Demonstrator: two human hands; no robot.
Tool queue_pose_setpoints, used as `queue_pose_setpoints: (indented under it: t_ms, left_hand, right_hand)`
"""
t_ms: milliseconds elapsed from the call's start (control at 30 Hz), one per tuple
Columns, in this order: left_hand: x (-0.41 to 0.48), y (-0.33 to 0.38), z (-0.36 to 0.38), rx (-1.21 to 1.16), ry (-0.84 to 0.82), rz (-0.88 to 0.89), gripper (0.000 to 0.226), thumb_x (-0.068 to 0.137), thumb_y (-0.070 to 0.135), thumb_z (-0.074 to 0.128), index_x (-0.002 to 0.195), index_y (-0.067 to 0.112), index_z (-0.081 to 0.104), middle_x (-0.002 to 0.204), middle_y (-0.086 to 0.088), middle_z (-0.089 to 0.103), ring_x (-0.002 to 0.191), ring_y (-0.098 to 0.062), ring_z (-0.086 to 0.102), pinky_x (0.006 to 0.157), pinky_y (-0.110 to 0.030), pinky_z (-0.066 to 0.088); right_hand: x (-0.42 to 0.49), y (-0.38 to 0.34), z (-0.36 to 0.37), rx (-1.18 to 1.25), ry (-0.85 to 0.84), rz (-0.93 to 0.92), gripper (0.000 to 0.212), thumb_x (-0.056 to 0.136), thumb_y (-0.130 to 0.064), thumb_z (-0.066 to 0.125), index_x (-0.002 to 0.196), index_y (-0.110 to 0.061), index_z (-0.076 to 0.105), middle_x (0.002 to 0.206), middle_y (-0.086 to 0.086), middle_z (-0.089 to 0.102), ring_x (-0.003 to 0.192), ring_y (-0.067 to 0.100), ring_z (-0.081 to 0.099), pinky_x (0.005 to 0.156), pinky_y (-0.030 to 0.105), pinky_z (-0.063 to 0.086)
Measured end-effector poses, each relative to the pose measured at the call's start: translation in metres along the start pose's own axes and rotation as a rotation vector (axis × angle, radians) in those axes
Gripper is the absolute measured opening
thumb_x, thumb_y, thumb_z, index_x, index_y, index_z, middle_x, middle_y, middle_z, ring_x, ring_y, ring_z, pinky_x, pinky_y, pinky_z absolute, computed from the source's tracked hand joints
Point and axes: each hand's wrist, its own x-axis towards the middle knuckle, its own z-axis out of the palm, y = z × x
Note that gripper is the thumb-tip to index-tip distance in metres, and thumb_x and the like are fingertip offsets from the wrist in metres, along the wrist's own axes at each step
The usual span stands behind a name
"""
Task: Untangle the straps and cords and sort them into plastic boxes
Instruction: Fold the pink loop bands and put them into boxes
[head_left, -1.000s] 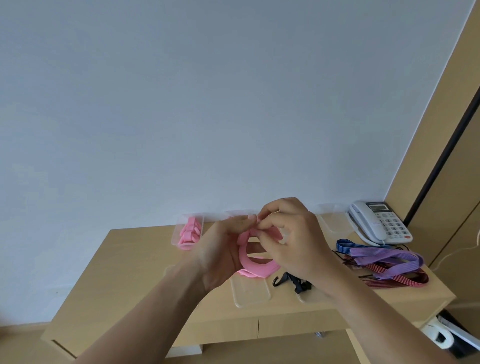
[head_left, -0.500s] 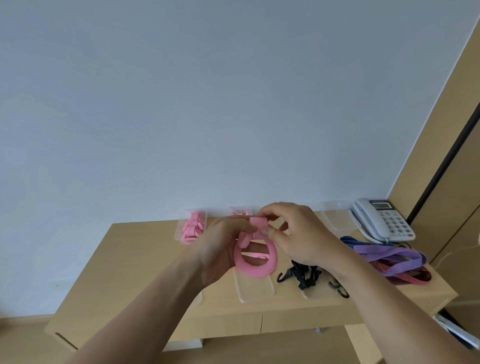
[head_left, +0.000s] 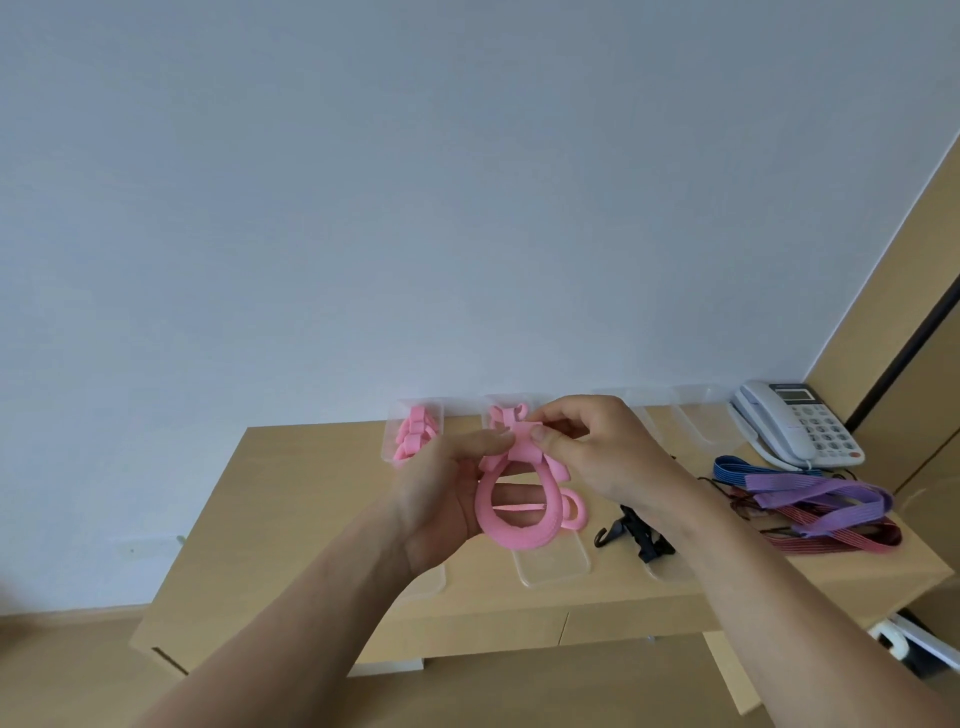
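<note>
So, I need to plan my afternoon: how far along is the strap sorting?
Done: some pink straps sit in the back-left box. In hand: the left hand and right hand pinch a looped pink strap. Left: the blue, purple and red tangle and black hooks lie unsorted on the table.

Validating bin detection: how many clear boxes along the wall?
4, along the desk's back edge: leftmost box, holding pink straps; second box, behind the held strap; third box, behind the right hand; fourth box, beside the phone. More may be hidden.
</note>
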Motion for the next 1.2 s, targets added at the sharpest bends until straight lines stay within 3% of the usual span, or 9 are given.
queue_pose_setpoints:
  t_ms: [133, 300, 400, 533, 700, 867, 1000, 1067, 1200]
  left_hand:
    - [0.009, -0.002, -0.016, -0.002, 0.024, 0.008, 0.040, 0.098, 0.015, 0.053, 0.128, -0.010, 0.061, 0.125, -0.029, 0.066, 0.119, -0.061, 0.058, 0.106, -0.062, 0.048]
    - [0.033, 0.000, -0.032, -0.043, 0.079, 0.034, 0.033, 0.093, 0.011, 0.054, 0.115, -0.002, 0.075, 0.116, -0.024, 0.072, 0.105, -0.049, 0.068, 0.095, -0.055, 0.057]
    - [0.054, 0.004, -0.044, -0.082, 0.118, 0.017, 0.036, 0.090, 0.014, 0.058, 0.118, 0.002, 0.075, 0.125, -0.020, 0.072, 0.103, -0.042, 0.071, 0.089, -0.048, 0.059]
    - [0.089, 0.007, -0.056, -0.236, 0.150, 0.002, 0.035, 0.086, 0.008, 0.062, 0.117, -0.003, 0.074, 0.136, -0.031, 0.062, 0.108, -0.043, 0.066, 0.095, -0.051, 0.056]
    - [0.143, -0.008, -0.078, -0.275, 0.245, -0.041, 0.043, 0.087, -0.011, 0.055, 0.129, -0.010, 0.062, 0.116, -0.025, 0.064, 0.095, -0.033, 0.067, 0.108, -0.052, 0.050]
    - [0.192, -0.015, -0.093, -0.169, 0.395, -0.171, 0.046, 0.085, -0.023, 0.049, 0.128, -0.009, 0.060, 0.111, -0.028, 0.067, 0.094, -0.036, 0.070, 0.082, -0.043, 0.061]
    - [0.223, -0.021, -0.106, -0.190, 0.451, -0.245, 0.048, 0.084, -0.024, 0.052, 0.130, -0.012, 0.055, 0.111, -0.030, 0.066, 0.096, -0.041, 0.070, 0.078, -0.049, 0.063]
    - [0.235, -0.025, -0.114, -0.211, 0.482, -0.281, 0.047, 0.085, -0.025, 0.052, 0.129, -0.009, 0.057, 0.108, -0.028, 0.067, 0.090, -0.039, 0.072, 0.072, -0.046, 0.063]
    - [0.251, -0.033, -0.131, -0.177, 0.509, -0.323, 0.050, 0.077, -0.023, 0.064, 0.122, -0.004, 0.062, 0.109, -0.027, 0.068, 0.089, -0.040, 0.074, 0.073, -0.047, 0.063]
  right_hand:
    - [0.010, 0.006, 0.013, 0.006, 0.007, 0.051, 0.007, 0.093, -0.028, 0.068, 0.095, -0.029, 0.075, 0.084, -0.011, 0.076, 0.085, 0.008, 0.071, 0.085, 0.032, 0.057]
    - [0.030, 0.023, 0.034, -0.028, 0.070, -0.006, 0.019, 0.089, -0.020, 0.072, 0.088, -0.039, 0.069, 0.084, -0.015, 0.071, 0.083, -0.003, 0.065, 0.075, 0.013, 0.048]
    - [0.050, 0.036, 0.037, -0.068, 0.065, -0.062, 0.021, 0.088, -0.014, 0.072, 0.099, -0.033, 0.069, 0.092, -0.020, 0.068, 0.089, -0.008, 0.061, 0.074, 0.004, 0.043]
    - [0.079, 0.057, 0.029, -0.136, 0.069, -0.177, 0.028, 0.083, -0.010, 0.076, 0.107, -0.024, 0.071, 0.103, -0.017, 0.068, 0.090, -0.003, 0.059, 0.078, 0.008, 0.042]
    - [0.110, 0.100, 0.025, -0.170, 0.087, -0.282, 0.031, 0.074, 0.000, 0.082, 0.100, -0.017, 0.075, 0.101, -0.018, 0.068, 0.100, 0.007, 0.061, 0.088, 0.023, 0.047]
    - [0.135, 0.146, 0.021, -0.148, 0.030, -0.248, 0.025, 0.072, -0.002, 0.081, 0.093, -0.012, 0.074, 0.107, -0.006, 0.072, 0.102, 0.015, 0.065, 0.086, 0.038, 0.054]
    - [0.146, 0.181, 0.017, -0.153, -0.112, -0.196, 0.050, 0.068, -0.037, 0.084, 0.112, -0.020, 0.069, 0.118, -0.025, 0.057, 0.109, -0.003, 0.053, 0.093, 0.007, 0.037]
    - [0.152, 0.195, 0.019, -0.198, -0.183, -0.198, 0.061, 0.061, -0.030, 0.087, 0.117, -0.016, 0.066, 0.119, -0.023, 0.053, 0.110, 0.000, 0.048, 0.094, 0.002, 0.031]
    - [0.170, 0.212, 0.024, -0.255, -0.152, -0.269, 0.040, 0.069, -0.019, 0.084, 0.105, -0.012, 0.067, 0.110, -0.007, 0.069, 0.100, 0.014, 0.061, 0.090, 0.020, 0.046]
